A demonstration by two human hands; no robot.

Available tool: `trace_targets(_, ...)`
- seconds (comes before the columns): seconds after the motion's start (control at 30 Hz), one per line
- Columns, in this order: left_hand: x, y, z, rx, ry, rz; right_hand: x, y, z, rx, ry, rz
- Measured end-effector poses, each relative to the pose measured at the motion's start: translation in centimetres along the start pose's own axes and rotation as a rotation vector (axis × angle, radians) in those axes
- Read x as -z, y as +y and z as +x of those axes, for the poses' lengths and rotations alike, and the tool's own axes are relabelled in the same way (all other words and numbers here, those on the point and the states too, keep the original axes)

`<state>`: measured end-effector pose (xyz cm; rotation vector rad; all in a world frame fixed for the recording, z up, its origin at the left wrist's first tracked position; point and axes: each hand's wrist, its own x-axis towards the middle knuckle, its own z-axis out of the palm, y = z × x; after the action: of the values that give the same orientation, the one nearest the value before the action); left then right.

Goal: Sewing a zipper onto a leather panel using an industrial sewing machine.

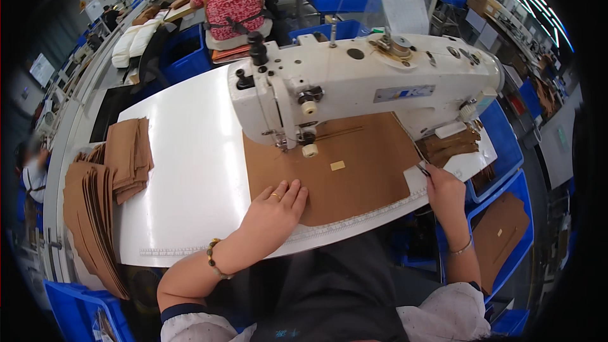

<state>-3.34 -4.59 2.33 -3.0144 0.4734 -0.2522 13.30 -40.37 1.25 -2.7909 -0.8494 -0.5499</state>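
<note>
A large brown panel (pixel 367 177) lies flat under the head of a white sewing machine (pixel 354 82). It carries a small yellow sticker (pixel 337 165) and a long narrow slit-like line near the needle. My left hand (pixel 277 206) rests on the panel's near left part, fingers stretched out and holding nothing. At the panel's right edge, my right hand (pixel 445 190) is closed around a thin dark tool (pixel 423 169), whose exact kind I cannot make out. Just beyond that hand lies a bunch of brown strips (pixel 451 145), partly under the machine's right end.
Stacked brown pieces (pixel 130 155) and a fan of larger brown panels (pixel 88 215) stand at the table's left edge. A ruler strip (pixel 209 251) runs along the front edge. Blue bins (pixel 527 240) flank the table; one holds a brown panel (pixel 502 228). Another person (pixel 233 0) sits ahead.
</note>
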Motion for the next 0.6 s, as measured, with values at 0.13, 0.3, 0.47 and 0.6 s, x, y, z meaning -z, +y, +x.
trace_targets(0.13, -0.9, 0.2, 0.0, -0.004, 0.117, 0.016, 3.3, 1.5, 0.0, -0.092, 0.073, 0.159)
trace_targets(0.3, 0.0, 1.1, -1.8, 0.014, 0.120, 0.007, 5.4, 0.6, 1.3, -0.356, 0.111, 0.382)
trace_targets(0.47, 2.1, 6.1, -6.5, -0.086, 0.097, -0.042, 5.8, -4.3, 3.4, -0.008, -0.031, 0.549)
trace_targets(0.6, 2.2, 8.0, -9.0, -0.065, 0.133, -0.031, 3.4, -9.0, 5.5, 0.294, -0.208, 0.571)
